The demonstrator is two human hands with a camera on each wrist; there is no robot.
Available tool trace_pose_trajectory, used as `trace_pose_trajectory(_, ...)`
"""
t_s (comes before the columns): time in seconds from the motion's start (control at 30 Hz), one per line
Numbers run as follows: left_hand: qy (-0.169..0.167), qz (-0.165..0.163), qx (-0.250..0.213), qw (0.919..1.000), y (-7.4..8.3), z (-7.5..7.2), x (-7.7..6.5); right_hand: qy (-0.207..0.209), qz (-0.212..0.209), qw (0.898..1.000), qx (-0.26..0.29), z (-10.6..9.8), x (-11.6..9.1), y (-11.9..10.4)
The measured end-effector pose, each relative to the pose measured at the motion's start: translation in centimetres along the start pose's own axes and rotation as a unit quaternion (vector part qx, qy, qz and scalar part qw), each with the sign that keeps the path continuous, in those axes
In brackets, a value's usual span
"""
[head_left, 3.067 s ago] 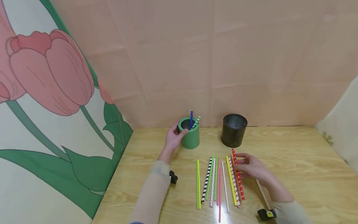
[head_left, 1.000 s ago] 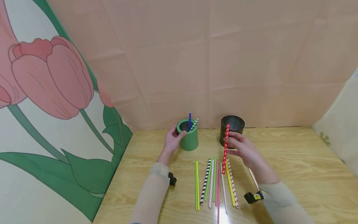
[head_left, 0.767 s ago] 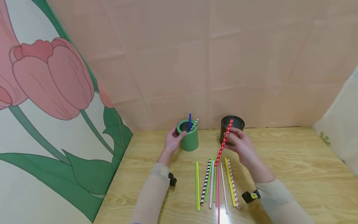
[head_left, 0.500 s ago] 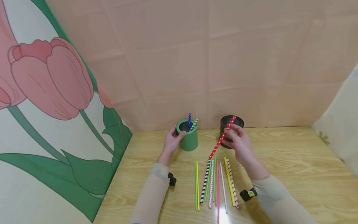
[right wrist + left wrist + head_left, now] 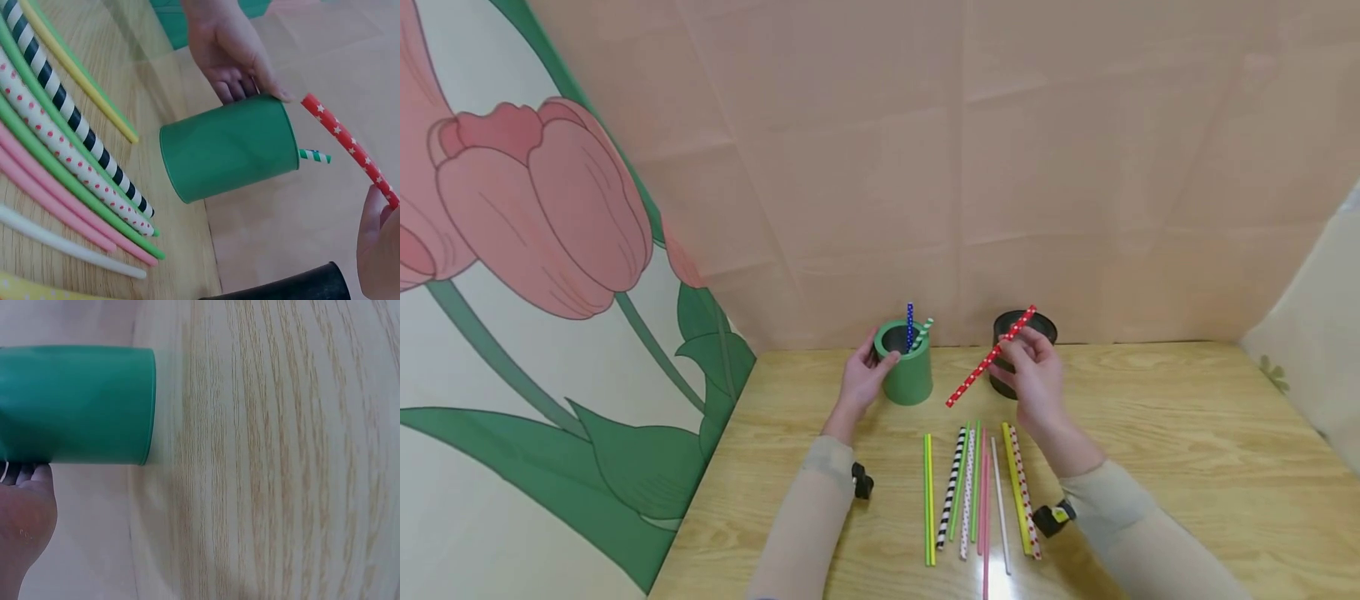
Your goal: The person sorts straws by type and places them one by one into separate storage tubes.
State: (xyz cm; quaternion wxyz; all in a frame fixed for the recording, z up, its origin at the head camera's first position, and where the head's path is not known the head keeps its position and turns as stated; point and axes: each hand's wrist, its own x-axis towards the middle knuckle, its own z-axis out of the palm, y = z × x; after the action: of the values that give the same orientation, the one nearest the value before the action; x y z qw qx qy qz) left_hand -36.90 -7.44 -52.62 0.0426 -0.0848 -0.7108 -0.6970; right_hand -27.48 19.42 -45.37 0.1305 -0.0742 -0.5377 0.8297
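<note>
My left hand [image 5: 859, 385] holds the green cup [image 5: 908, 379] by its left side, thumb at the rim. A blue dotted paper straw [image 5: 910, 315] and a green-and-white striped straw [image 5: 924, 332] stick out of this cup. Between thumb and fingers of my right hand [image 5: 1037, 379], a red straw with white stars [image 5: 972, 379] is pinched, held slanted above the table. Its lower end points left; in the right wrist view the red straw [image 5: 347, 140] is apart from the cup. Behind my right hand stands a black cup [image 5: 1002, 387], partly covered.
Several straws lie in a row before the cups: lime and yellow ones [image 5: 928, 500], a black-and-white striped one [image 5: 951, 487], pink ones [image 5: 985, 500], a white one [image 5: 1002, 508] and a yellow one [image 5: 1017, 492]. A pink cloth wall [image 5: 850, 208] rises behind the table.
My right hand has lifted the red straw from the row's right end, carried it up before the black cup and tilted its lower end leftward. My left hand stays at the green cup.
</note>
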Motion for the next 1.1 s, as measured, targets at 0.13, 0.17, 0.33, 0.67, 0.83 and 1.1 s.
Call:
trace_pose_trajectory(0.13,0.000,-0.001,0.007,1.0000,0.1,0.2,-0.1,0.013,-0.007,1.000,0.009,0.2,0.1,0.2)
trace_pose_trajectory(0.17,0.000,-0.001,0.008,1.0000,0.2,0.2,-0.1,0.017,-0.008,1.000,0.011,0.3,0.1,0.2)
trace_pose_trajectory(0.33,0.001,0.000,0.009,1.0000,0.2,0.2,-0.2,0.035,-0.022,0.999,0.035,0.7,0.3,0.4)
trace_pose_trajectory(0.67,-0.008,-0.014,0.007,0.9998,0.3,0.1,-0.5,0.082,-0.090,0.990,0.071,3.0,1.6,0.6)
trace_pose_trajectory(0.83,-0.005,-0.008,0.001,1.0000,0.4,0.0,-0.2,0.073,-0.139,0.985,0.078,4.9,3.3,1.1)
trace_pose_trajectory(1.1,0.000,-0.009,0.006,0.9999,0.4,0.0,-0.2,0.070,-0.155,0.983,0.066,7.0,4.2,2.6)
